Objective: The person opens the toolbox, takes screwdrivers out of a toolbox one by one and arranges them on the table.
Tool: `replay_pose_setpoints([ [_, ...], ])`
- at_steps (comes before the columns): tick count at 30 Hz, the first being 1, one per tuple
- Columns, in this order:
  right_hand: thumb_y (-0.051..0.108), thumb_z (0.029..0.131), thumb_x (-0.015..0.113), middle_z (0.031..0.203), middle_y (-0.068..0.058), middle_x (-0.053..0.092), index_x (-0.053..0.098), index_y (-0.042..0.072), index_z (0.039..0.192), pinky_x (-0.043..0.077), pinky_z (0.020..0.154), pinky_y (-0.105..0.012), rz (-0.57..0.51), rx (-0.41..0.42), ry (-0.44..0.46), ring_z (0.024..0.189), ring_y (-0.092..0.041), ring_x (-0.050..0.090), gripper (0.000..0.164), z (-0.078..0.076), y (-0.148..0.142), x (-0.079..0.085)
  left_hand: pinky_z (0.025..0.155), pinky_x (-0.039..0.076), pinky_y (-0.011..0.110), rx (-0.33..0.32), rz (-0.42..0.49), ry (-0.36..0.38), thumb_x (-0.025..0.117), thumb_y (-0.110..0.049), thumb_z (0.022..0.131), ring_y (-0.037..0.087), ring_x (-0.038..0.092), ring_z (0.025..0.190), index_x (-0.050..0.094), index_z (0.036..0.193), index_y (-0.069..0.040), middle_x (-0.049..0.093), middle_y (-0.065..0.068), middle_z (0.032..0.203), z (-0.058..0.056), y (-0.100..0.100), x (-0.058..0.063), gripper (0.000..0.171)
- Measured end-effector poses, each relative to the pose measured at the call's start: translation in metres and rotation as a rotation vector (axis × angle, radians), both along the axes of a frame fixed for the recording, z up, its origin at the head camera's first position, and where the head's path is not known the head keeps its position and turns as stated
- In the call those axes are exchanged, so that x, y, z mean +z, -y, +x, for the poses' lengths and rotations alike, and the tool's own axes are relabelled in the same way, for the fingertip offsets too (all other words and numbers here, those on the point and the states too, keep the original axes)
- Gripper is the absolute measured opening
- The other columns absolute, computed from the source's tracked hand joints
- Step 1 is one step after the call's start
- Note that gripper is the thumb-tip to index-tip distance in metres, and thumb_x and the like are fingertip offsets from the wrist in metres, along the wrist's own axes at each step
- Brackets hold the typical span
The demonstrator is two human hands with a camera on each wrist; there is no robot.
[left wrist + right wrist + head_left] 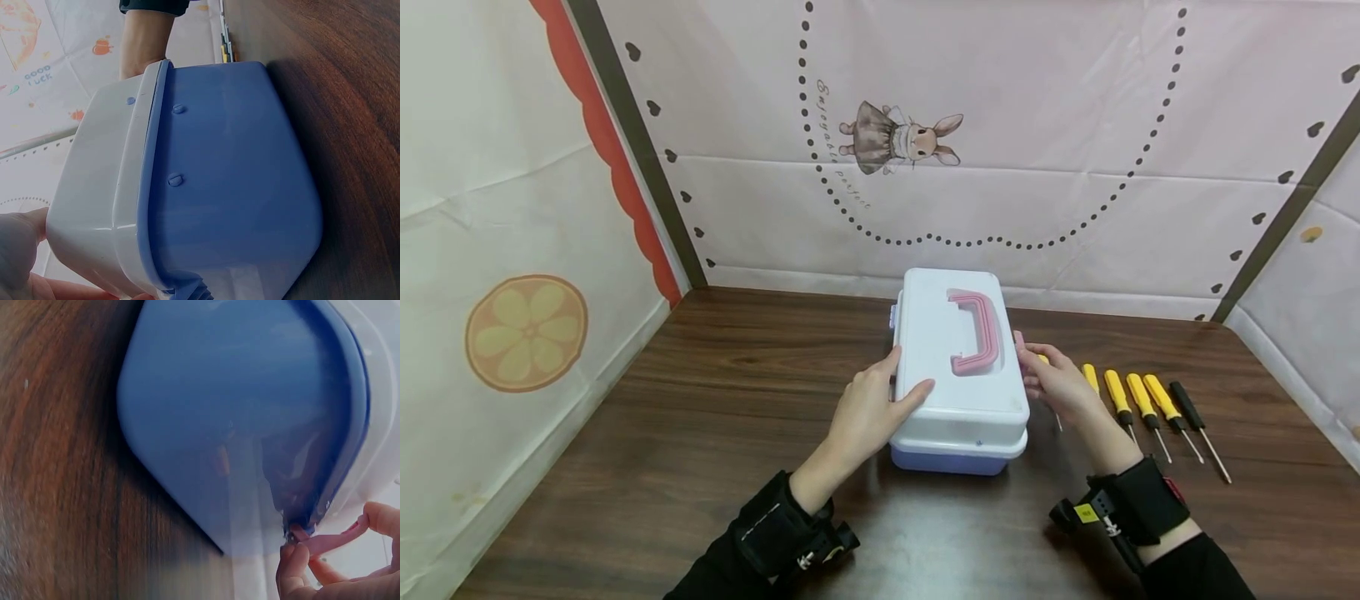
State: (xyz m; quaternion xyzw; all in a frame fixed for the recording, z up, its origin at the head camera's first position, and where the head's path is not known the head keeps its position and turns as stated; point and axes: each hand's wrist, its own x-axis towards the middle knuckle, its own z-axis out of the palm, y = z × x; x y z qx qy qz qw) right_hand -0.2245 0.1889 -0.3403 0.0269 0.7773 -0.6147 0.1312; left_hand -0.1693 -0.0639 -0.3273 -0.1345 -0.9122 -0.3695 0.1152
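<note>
A storage box (951, 400) with a white lid, a pink carry handle (977, 333) and a blue base (231, 156) stands upright on the table, its lid down. My left hand (868, 408) rests on the lid's left front part, thumb on top and fingers along the side. At the right side, my right hand (1060, 383) pinches a pink latch (337, 540), which sticks outward from the box near the lid seam. Some of the right fingertips are hidden in the head view.
Several yellow-handled screwdrivers (1138, 396) and a black-handled screwdriver (1187, 408) lie in a row right of the box, one partly behind my right hand. The brown wooden table (760, 375) meets printed white cloth walls (760, 217) at the back and sides.
</note>
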Motion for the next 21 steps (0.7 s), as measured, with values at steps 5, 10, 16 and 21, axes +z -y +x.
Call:
replay_pose_setpoints([
  [5,0.049,0.089,0.039,0.124,-0.022,0.041,0.022,0.001,0.137,0.043,0.088,-0.034,0.038,-0.039,-0.011,0.101,-0.023,0.051,0.07,0.001,0.005,-0.002,0.083,0.047,0.038,-0.003,0.004,-0.011,0.056,-0.042,0.084,0.026,0.053,0.106,0.04,0.128,0.007,0.05,0.022,0.121,0.0,0.0,-0.001,0.068],
  [10,0.045,0.092,0.036,0.116,-0.018,0.044,0.026,0.0,0.134,0.046,0.078,-0.027,0.065,-0.059,-0.051,0.091,-0.019,0.05,0.062,-0.001,0.01,-0.005,0.082,0.047,0.038,0.0,0.001,-0.027,0.056,-0.042,0.084,0.027,0.053,0.105,0.041,0.128,0.008,0.051,0.022,0.12,0.001,0.0,-0.001,0.068],
  [16,0.03,0.096,0.036,0.09,-0.009,0.046,0.028,-0.004,0.13,0.044,0.062,-0.024,0.09,-0.053,-0.079,0.07,-0.011,0.048,0.049,-0.001,0.012,-0.011,0.081,0.048,0.039,0.009,-0.011,-0.039,0.055,-0.042,0.084,0.027,0.054,0.104,0.041,0.127,0.008,0.052,0.022,0.119,0.001,0.0,-0.001,0.068],
  [21,0.03,0.097,0.033,0.108,-0.018,0.044,0.027,-0.005,0.132,0.046,0.07,-0.027,0.121,-0.032,-0.054,0.081,-0.017,0.051,0.05,-0.002,0.013,-0.018,0.075,0.05,0.039,0.007,-0.019,-0.072,0.055,-0.043,0.084,0.029,0.057,0.098,0.042,0.126,0.008,0.054,0.022,0.116,0.002,-0.001,-0.001,0.067],
])
